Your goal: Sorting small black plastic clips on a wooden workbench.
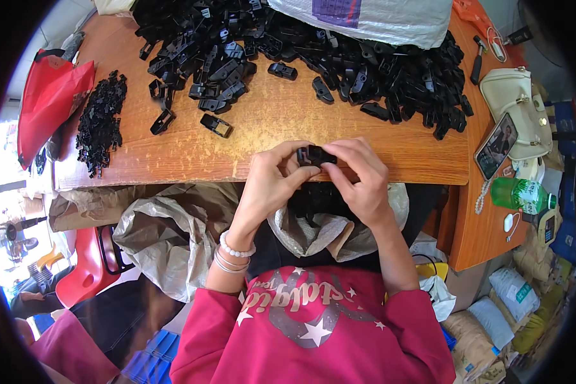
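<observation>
Both my hands meet at the table's front edge around a small black plastic part [312, 155]. My left hand [272, 173] pinches its left end between thumb and fingers. The right end sits between the thumb and fingertips of my right hand [363, 174]. Fingers cover some of the part, so its full shape is hidden. Just beyond lie a loose black plastic housing [216, 125] and a large heap of similar black parts [205, 57]. Below my hands, an open woven sack [313, 237] in my lap has black parts in its mouth.
A pile of tiny black pieces [101, 121] lies at the left beside a red bag [52, 102]. A white sack [390, 22] rests at the back. On the right are a phone [496, 147], a handbag [515, 96], a green bottle [515, 194] and a hammer [477, 61]. Someone sits at lower left.
</observation>
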{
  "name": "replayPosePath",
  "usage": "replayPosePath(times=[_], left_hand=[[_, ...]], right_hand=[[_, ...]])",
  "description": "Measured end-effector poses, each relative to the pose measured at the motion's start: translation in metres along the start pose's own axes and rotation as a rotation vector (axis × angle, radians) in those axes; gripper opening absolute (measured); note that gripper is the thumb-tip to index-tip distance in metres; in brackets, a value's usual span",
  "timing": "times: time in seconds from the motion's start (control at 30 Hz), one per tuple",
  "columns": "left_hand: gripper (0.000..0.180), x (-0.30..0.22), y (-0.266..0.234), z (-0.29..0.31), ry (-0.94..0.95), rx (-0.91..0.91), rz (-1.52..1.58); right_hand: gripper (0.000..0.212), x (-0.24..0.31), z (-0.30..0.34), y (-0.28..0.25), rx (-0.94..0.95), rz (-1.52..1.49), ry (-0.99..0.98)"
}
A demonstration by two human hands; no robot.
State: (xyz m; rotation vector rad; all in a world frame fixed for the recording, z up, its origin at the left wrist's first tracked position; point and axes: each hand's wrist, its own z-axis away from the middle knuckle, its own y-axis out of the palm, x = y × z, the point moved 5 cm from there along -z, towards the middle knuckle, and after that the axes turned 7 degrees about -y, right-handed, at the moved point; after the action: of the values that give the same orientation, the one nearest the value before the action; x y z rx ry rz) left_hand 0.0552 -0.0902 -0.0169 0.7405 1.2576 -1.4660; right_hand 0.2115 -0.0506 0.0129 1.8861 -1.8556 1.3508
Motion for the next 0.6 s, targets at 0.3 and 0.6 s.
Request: replayPosePath(times=[0.3, 0.6], left_hand=[[0.032, -0.011, 0.006, 0.015, 0.083, 0.133, 0.395], [0.032, -0.008, -0.075, 0.016, 0.306, -0.629, -0.664]], right_hand=[[0.023, 0.005, 0.000, 0.007, 0.020, -0.156, 0.086], [0.017, 0.001, 0.005, -0.022, 0.271, -0.289, 0.342]])
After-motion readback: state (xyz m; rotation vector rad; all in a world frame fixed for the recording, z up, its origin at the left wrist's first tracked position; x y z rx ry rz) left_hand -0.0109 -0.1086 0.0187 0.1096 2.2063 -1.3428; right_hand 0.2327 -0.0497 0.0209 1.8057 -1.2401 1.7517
